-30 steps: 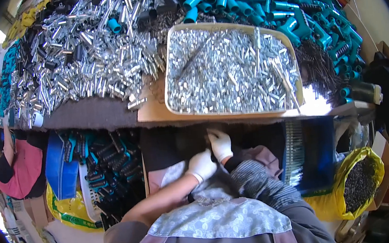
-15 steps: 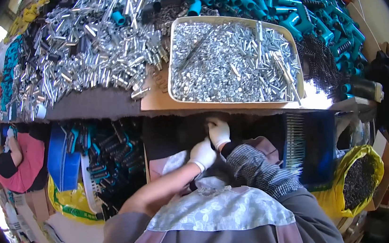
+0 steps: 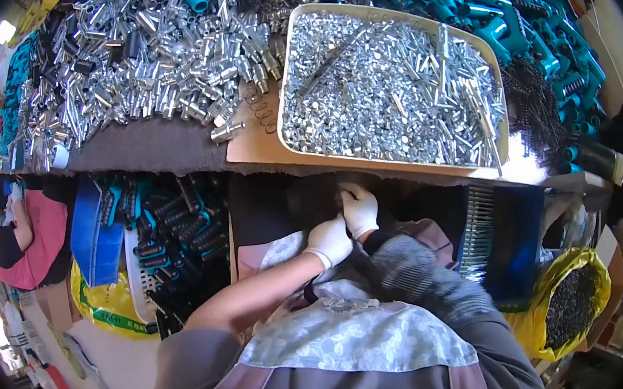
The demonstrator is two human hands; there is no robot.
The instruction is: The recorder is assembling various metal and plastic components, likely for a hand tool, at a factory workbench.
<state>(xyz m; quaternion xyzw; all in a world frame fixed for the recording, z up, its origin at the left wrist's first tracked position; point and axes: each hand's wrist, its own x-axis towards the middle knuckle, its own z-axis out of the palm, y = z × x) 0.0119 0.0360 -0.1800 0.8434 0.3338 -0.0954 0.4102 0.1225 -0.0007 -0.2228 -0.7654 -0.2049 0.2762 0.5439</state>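
Note:
White gloves cover both my hands, which meet low in front of me, just below the bench edge and over dark cloth. My left hand (image 3: 330, 242) is closed, its fingertips against the right one. My right hand (image 3: 359, 208) sits slightly farther off, thumb and fingers pinched together. Whatever lies between the fingers is too dark and small to make out. Beyond them on the bench stands a cream tray (image 3: 286, 132) heaped with small shiny metal pins, with a dark thin rod lying across them.
Metal sleeves (image 3: 155, 82) pile up on the bench's left; teal plastic housings (image 3: 511, 33) and dark springs (image 3: 528, 92) lie right. Below left is a crate of black-and-teal handles (image 3: 178, 224). A blue bin (image 3: 511, 249) with metal rods and a yellow sack (image 3: 600, 263) stand right. Another person (image 3: 34, 231) works far left.
The view has shifted a little, so the tray appears larger and farther right. My hands stay together below the bench edge, with my right forearm blurred by motion.

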